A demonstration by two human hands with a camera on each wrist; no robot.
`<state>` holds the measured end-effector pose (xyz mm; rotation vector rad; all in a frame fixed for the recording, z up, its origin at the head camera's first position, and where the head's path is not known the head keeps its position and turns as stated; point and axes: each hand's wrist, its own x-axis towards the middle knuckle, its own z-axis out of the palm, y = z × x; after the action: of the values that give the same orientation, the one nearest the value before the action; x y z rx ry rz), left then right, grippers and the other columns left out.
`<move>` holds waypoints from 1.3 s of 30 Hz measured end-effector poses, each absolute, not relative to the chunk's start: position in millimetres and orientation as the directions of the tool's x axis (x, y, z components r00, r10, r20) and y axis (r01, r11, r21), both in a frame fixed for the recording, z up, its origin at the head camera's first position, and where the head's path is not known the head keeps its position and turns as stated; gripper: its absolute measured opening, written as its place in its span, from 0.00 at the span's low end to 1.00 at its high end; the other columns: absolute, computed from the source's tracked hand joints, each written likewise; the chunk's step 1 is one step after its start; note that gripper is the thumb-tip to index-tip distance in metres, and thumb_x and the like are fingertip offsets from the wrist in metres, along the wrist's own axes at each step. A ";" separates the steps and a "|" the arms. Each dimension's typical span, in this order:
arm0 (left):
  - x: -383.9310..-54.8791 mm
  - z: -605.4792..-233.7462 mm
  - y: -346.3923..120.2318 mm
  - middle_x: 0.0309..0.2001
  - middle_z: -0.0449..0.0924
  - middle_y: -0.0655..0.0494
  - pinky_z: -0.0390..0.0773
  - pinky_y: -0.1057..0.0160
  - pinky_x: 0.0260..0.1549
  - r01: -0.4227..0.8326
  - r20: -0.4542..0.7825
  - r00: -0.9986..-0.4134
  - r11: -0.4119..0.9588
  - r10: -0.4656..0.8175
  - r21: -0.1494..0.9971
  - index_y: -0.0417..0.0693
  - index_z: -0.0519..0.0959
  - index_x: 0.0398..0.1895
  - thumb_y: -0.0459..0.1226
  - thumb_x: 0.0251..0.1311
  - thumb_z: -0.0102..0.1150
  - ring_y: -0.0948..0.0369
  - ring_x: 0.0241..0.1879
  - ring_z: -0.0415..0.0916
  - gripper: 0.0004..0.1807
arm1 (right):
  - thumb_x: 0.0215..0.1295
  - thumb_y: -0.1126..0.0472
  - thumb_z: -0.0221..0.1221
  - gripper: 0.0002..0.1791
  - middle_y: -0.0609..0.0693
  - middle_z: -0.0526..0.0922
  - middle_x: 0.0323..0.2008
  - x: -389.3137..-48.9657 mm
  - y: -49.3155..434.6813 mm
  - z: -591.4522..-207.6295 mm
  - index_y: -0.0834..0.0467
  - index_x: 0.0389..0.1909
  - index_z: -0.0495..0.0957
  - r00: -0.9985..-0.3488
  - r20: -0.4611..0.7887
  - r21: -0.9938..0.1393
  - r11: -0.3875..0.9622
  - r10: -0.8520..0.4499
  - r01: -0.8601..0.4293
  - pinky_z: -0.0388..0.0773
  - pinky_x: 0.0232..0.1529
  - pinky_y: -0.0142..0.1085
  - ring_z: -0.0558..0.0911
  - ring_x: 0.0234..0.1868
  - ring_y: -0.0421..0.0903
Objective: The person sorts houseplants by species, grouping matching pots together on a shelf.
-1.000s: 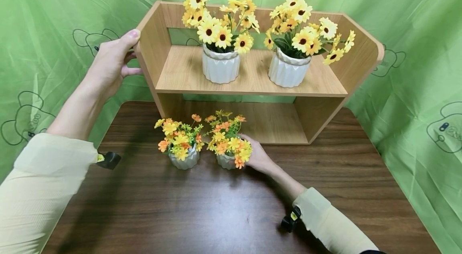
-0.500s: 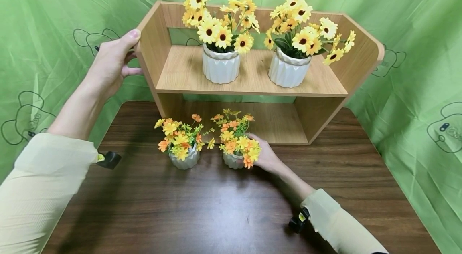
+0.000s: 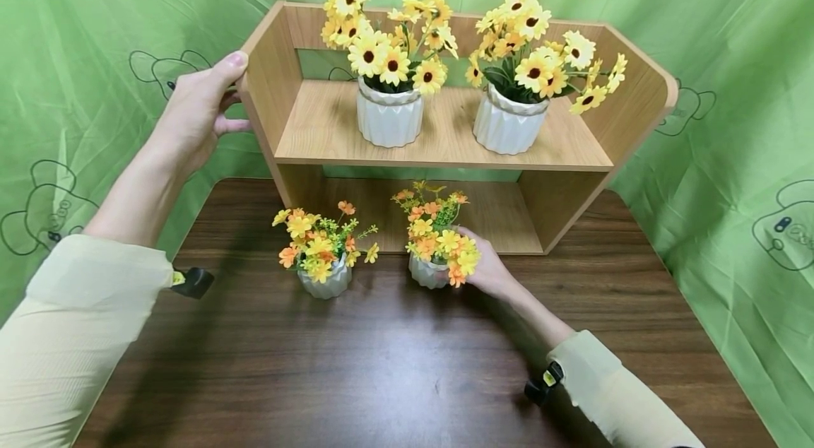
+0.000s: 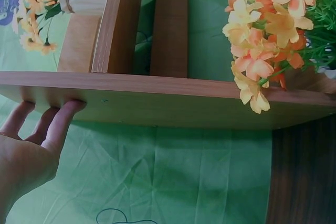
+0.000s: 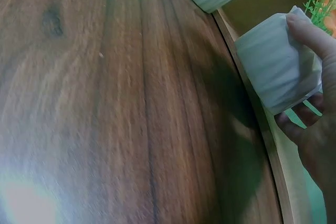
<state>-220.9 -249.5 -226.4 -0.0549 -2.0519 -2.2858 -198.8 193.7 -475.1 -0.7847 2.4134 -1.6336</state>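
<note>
My right hand (image 3: 488, 266) grips a small white ribbed pot (image 3: 425, 270) of yellow and orange artificial flowers. In the right wrist view the thumb lies over the pot's side, fingers beneath, and the pot hangs close to the lower shelf's front edge. A matching flower pot (image 3: 326, 281) stands on the table to its left. My left hand (image 3: 193, 112) touches the left side panel of a two-tier wooden shelf (image 3: 445, 164). Its fingertips (image 4: 71, 107) press the outer face, fairly straight, while the thumb rests at the front edge.
Two larger white pots with yellow daisies, one left (image 3: 389, 116) and one right (image 3: 509, 121), stand on the upper tier. The lower tier's bare board (image 3: 492, 218) lies behind the held pot. A dark wooden table (image 3: 356, 377) carries the shelf; green cloth (image 3: 731, 17) hangs around it.
My right hand has carried the held flower pot rightward and slightly toward the shelf, away from the other small pot. My left hand and the shelf have stayed still.
</note>
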 end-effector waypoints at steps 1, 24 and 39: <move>-220.9 -226.3 -249.5 0.69 0.68 0.53 0.92 0.64 0.37 0.076 0.073 -0.997 -0.106 -0.029 0.991 0.43 0.75 0.69 0.51 0.68 0.64 0.56 0.63 0.72 0.32 | 0.52 0.66 0.76 0.44 0.62 0.79 0.65 -199.9 195.6 -474.6 0.63 0.72 0.68 -0.860 0.182 -0.893 0.285 -0.477 -0.347 0.77 0.67 0.30 0.80 0.63 0.44; -220.0 -225.7 -248.9 0.68 0.69 0.52 0.91 0.65 0.36 0.085 0.082 -0.996 -0.101 -0.035 0.991 0.43 0.74 0.70 0.52 0.67 0.65 0.55 0.64 0.73 0.34 | 0.49 0.60 0.80 0.40 0.53 0.85 0.57 -226.2 230.0 -459.4 0.56 0.64 0.75 -0.926 0.136 -0.838 0.458 -0.351 -0.296 0.79 0.58 0.26 0.81 0.53 0.32; -220.4 -226.4 -249.7 0.68 0.69 0.52 0.92 0.65 0.37 0.085 0.082 -0.996 -0.094 -0.035 0.992 0.42 0.74 0.70 0.51 0.67 0.65 0.55 0.63 0.74 0.34 | 0.52 0.55 0.79 0.37 0.54 0.84 0.57 -245.0 245.8 -459.3 0.57 0.63 0.76 -0.939 0.113 -0.828 0.492 -0.324 -0.269 0.79 0.63 0.37 0.81 0.56 0.44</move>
<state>-220.4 -249.7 -226.4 -0.0572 -2.0579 -2.2640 -245.0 245.8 -459.3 -0.5295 2.6633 -1.4622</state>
